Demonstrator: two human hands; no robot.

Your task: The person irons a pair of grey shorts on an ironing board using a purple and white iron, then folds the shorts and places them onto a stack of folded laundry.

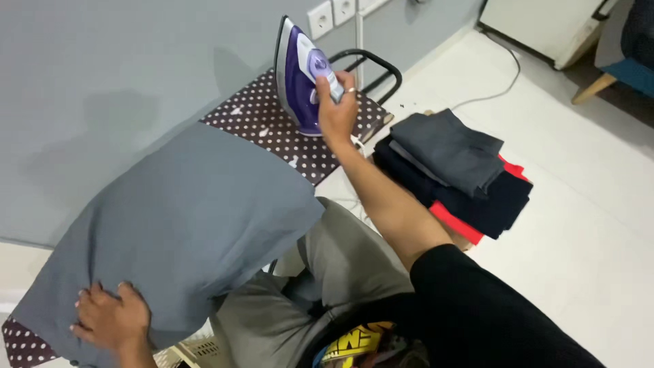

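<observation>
Head view: right hand wrapped around the handle of a purple-and-white steam iron, fingers curled shut on the grip; the iron stands upright on its heel at the far end of the ironing board, soleplate turned off the fabric, probably so nothing scorches while the cloth gets arranged. Left hand lies flat on the near end of a grey garment, fingers slightly spread and pressing down, likely pinning the cloth so it doesn't slide off the board. Garment is smooth, matte woven fabric, draped over the board's near and middle part, one corner hanging off the right edge toward the person's lap. Board cover is dark brown with white polka dots, showing at the far end and the near left corner; black tube frame loops past the far end. Iron body is glossy hard plastic, pointed nose up. On the white floor right of the board, a folded clothes stack: grey on top, black below, red edges peeking out. Grey wall with white sockets behind.
</observation>
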